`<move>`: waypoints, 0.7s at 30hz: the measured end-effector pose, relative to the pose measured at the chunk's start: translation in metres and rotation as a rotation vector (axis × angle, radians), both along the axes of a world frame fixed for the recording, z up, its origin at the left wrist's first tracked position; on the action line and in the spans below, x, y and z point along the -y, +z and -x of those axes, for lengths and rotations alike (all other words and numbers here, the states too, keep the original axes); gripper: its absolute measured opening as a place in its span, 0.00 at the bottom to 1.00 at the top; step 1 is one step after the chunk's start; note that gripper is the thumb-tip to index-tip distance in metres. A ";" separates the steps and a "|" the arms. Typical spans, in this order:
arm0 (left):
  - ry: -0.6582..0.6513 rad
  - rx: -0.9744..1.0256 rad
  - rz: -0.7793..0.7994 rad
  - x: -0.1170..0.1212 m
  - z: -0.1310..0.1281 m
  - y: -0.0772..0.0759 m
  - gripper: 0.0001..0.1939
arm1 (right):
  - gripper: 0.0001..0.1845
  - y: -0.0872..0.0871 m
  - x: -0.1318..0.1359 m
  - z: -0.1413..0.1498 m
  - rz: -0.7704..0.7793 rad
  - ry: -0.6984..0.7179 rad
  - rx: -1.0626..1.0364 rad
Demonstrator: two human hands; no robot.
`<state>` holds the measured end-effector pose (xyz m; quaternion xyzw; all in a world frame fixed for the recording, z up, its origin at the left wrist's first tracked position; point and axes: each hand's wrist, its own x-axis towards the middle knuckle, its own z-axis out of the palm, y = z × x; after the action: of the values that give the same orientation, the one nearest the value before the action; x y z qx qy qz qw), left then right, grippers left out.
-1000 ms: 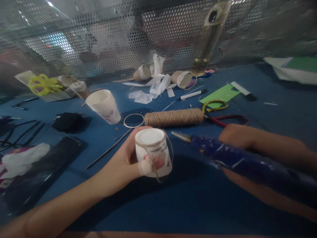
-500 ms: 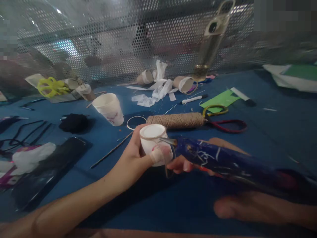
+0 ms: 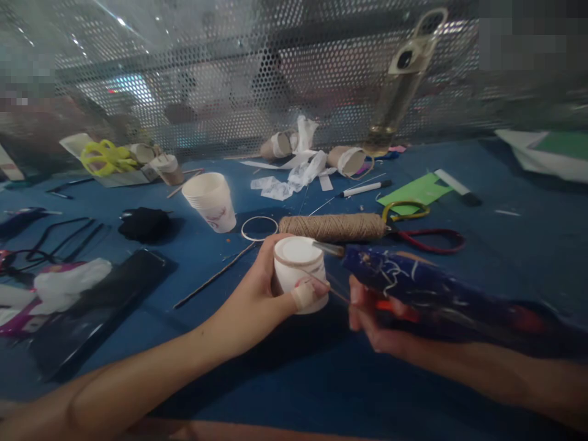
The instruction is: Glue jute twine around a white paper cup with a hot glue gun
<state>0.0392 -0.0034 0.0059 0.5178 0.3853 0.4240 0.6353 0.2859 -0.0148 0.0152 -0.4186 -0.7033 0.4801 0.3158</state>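
Note:
My left hand [image 3: 271, 300] is wrapped round an upside-down white paper cup [image 3: 296, 269], with a bandage on the thumb. A thin brown twine [image 3: 339, 295] runs round the cup near its raised base and stretches away to the fingers of my right hand [image 3: 381, 318]. That hand grips a dark blue hot glue gun [image 3: 408, 282], whose metal nozzle [image 3: 328, 248] is at the cup's upper edge; whether it touches is unclear. The twine looks pinched between the right fingertips. Just behind the cup lies a spool of twine [image 3: 333, 226].
Scissors [image 3: 436, 240] with red and yellow handles lie by the spool. A stack of paper cups [image 3: 210, 202] stands left of it. Behind are white lace [image 3: 298, 174], cardboard rolls [image 3: 346, 160], a marker [image 3: 365, 188] and green paper [image 3: 416, 193]. A black pouch [image 3: 101, 312] lies left.
The glue gun's nozzle has moved from the cup's near side to its upper edge. My right fingers have drawn away from the cup, pulling the twine out straight. The view has shifted slightly.

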 end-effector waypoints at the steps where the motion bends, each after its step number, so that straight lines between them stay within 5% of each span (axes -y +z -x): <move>1: 0.002 -0.018 -0.006 0.000 0.000 0.001 0.25 | 0.18 0.001 -0.001 -0.001 -0.020 -0.045 0.015; 7: 0.020 -0.109 0.006 0.001 0.002 0.007 0.23 | 0.12 0.002 -0.003 -0.005 -0.259 -0.323 0.156; 21: 0.018 -0.170 0.021 0.004 0.001 0.012 0.26 | 0.12 -0.001 -0.008 -0.005 -0.293 -0.310 0.032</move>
<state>0.0385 -0.0079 0.0176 0.5417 0.4471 0.3802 0.6018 0.2906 -0.0064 0.0142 -0.4788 -0.6978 0.3118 0.4321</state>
